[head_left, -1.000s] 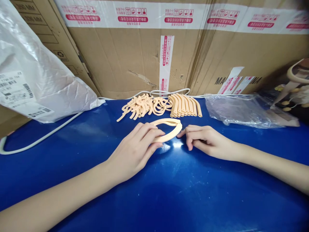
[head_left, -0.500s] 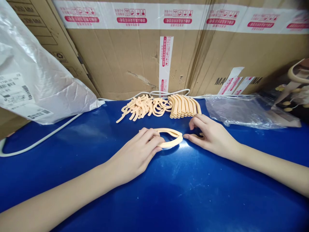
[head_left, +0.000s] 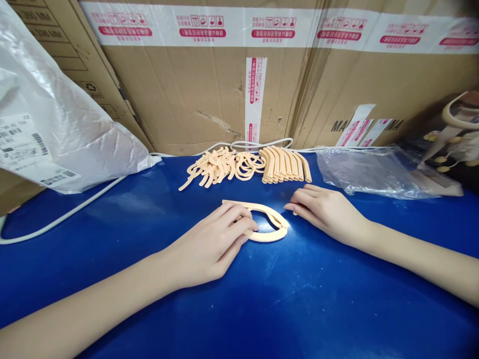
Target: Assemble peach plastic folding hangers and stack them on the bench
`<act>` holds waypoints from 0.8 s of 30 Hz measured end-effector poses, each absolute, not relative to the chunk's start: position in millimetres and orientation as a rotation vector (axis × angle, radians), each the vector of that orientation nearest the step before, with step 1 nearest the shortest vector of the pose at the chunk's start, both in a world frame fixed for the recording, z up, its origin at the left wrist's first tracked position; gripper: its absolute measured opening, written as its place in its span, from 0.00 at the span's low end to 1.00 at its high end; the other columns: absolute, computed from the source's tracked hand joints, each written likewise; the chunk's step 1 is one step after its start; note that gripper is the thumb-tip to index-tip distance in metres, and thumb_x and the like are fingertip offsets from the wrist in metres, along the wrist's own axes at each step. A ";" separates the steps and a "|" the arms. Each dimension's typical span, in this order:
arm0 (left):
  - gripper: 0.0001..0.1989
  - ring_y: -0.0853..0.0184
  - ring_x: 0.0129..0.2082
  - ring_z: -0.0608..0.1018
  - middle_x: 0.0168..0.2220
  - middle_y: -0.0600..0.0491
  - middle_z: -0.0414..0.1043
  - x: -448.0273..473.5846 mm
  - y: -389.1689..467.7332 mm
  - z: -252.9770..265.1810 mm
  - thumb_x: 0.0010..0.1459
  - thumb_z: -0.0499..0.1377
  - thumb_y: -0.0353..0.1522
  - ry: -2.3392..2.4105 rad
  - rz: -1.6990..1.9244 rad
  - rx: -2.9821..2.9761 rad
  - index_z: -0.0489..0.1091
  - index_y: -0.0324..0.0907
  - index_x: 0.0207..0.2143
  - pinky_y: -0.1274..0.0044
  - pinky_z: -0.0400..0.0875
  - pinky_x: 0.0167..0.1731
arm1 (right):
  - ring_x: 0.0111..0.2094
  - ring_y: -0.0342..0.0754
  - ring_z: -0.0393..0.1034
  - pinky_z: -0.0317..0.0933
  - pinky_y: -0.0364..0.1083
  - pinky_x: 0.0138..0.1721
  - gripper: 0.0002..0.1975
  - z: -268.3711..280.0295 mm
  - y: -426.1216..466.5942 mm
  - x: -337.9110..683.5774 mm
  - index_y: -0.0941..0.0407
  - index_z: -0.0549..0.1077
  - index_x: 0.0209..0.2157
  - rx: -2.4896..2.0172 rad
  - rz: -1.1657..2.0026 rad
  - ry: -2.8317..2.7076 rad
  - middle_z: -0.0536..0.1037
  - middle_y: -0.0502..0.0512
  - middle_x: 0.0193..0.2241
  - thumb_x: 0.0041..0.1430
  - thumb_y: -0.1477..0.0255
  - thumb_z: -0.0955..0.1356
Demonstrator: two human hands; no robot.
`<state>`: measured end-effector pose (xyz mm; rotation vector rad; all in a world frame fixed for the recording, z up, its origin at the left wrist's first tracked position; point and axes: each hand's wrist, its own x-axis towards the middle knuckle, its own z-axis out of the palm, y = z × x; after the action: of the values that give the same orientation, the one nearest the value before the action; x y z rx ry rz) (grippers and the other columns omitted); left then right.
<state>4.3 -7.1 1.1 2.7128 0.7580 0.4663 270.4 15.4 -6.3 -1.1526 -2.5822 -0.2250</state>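
My left hand (head_left: 213, 244) lies palm-down on the blue table (head_left: 262, 299), fingers pressed together over the near-left part of a peach plastic loop (head_left: 272, 228) that lies flat under them. My fingertips (head_left: 250, 225) press onto its strip; I am pinning it down rather than lifting it. The loop's rounded end sticks out to the right of my fingertips, and its long straight edge runs back across to my knuckles.

My right hand (head_left: 325, 212) rests just right of that rounded end, fingers loosely curled and pointing towards it, holding nothing; I cannot tell if the forefinger tip touches the loop.

Beyond both hands, against the cardboard boxes (head_left: 209, 85), a loose heap of peach pieces (head_left: 220, 167) lies beside a tidy row of curved strips (head_left: 286, 164). A white cable (head_left: 75, 207) trails away left of my grip under a white plastic bag (head_left: 56, 119). A clear plastic bag (head_left: 374, 172) sits beyond my right wrist.
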 end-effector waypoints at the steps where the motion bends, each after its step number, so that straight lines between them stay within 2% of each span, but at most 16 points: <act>1: 0.12 0.62 0.50 0.65 0.45 0.48 0.65 4.5 -7.5 1.4 0.62 0.47 0.23 0.760 0.466 2.709 0.64 0.41 0.45 0.65 0.60 0.53 | 0.28 0.46 0.67 0.59 0.44 0.30 0.18 -6.0 15.2 270.4 0.58 0.67 0.29 -1.140 -0.247 -2.589 0.72 0.54 0.25 0.67 0.63 0.56; 6: 0.15 0.62 0.48 0.65 0.45 0.49 0.64 3.6 -9.4 2.4 0.56 0.47 0.20 0.779 0.434 2.706 0.63 0.41 0.44 0.66 0.61 0.51 | 0.21 0.43 0.65 0.56 0.42 0.24 0.22 -6.5 14.5 272.1 0.57 0.66 0.26 -1.194 -0.153 -2.584 0.69 0.50 0.19 0.67 0.60 0.54; 10: 0.15 0.61 0.47 0.66 0.45 0.49 0.63 1.2 -9.2 1.9 0.53 0.47 0.19 0.795 0.415 2.718 0.62 0.41 0.41 0.67 0.64 0.47 | 0.19 0.41 0.65 0.54 0.41 0.22 0.20 -6.2 11.3 272.0 0.56 0.65 0.28 -1.196 0.011 -2.526 0.69 0.48 0.18 0.67 0.60 0.54; 13: 0.12 0.61 0.47 0.67 0.46 0.48 0.63 -0.4 -8.6 0.7 0.56 0.46 0.20 0.777 0.438 2.734 0.62 0.41 0.38 0.67 0.66 0.47 | 0.18 0.40 0.63 0.55 0.40 0.22 0.16 -3.7 8.1 269.9 0.55 0.62 0.29 -1.163 0.119 -2.463 0.69 0.47 0.19 0.67 0.62 0.56; 17: 0.12 0.62 0.49 0.67 0.48 0.47 0.63 -0.8 -7.6 -2.1 0.57 0.46 0.19 0.729 0.463 2.812 0.63 0.41 0.35 0.68 0.67 0.47 | 0.18 0.39 0.61 0.53 0.40 0.21 0.14 -3.0 6.3 267.8 0.55 0.60 0.30 -1.146 0.150 -2.457 0.69 0.46 0.21 0.62 0.58 0.61; 24: 0.11 0.60 0.51 0.67 0.50 0.46 0.64 -0.8 -8.1 -1.8 0.62 0.47 0.23 0.775 0.561 2.899 0.68 0.41 0.39 0.66 0.70 0.45 | 0.21 0.40 0.64 0.54 0.40 0.22 0.13 -7.8 9.1 267.8 0.55 0.63 0.37 -1.129 0.080 -2.504 0.73 0.50 0.28 0.61 0.59 0.63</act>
<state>-0.8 -8.1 -1.8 2.8990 0.7746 0.5610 267.8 9.1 -7.8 -1.1289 -2.5044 0.0800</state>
